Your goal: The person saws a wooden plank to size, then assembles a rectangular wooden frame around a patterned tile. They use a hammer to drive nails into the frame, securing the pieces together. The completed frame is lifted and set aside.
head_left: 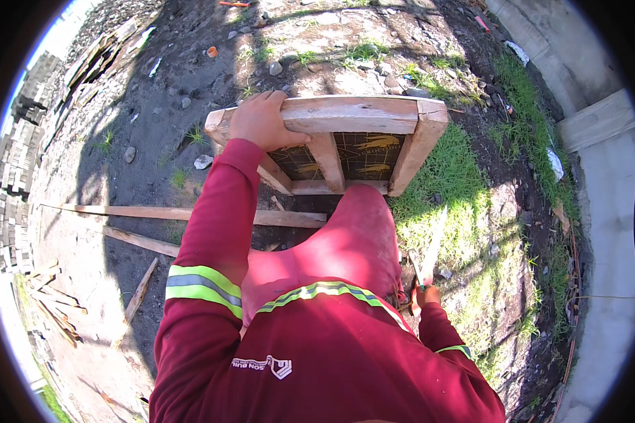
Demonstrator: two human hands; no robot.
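Timber frame (326, 161), rough-sawn and boxy, stands just beyond the person's bent knee (363, 218), its square-edged members backed by a smooth dark sheet (370, 156) with yellow markings. Left hand (264, 121) grips the left end of its long rail, thumb on the near side, fingers over the far edge. Right hand (428, 295), at near right, is closed on a pale, tapering blade-like tool (434, 247); glare blurs its outline, and the handle is mostly hidden. The knee covers part of the frame's near edge. Straight planks (148, 212) lie on gritty soil (159, 134) to the left, cut off from view by the left sleeve (215, 225). Open ground runs beyond the frame; tufted grass (444, 169) separates its right edge from a smooth concrete wall (610, 211)
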